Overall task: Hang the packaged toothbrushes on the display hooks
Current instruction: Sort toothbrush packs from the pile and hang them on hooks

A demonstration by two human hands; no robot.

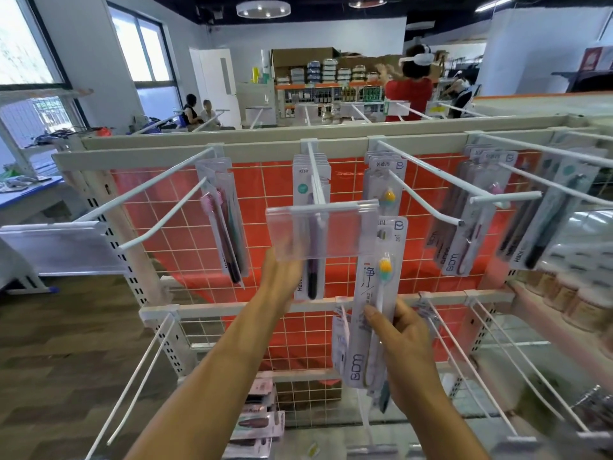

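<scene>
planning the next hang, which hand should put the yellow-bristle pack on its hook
Right. The right hand already grips the yellow-bristle pack, below the hook carrying matching packs. The left hand is open and holds nothing, by the clear label holder.

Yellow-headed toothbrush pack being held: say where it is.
Head view, right of centre: the right hand grips the pack nearly upright, beside the clear price-tag holder.
</scene>
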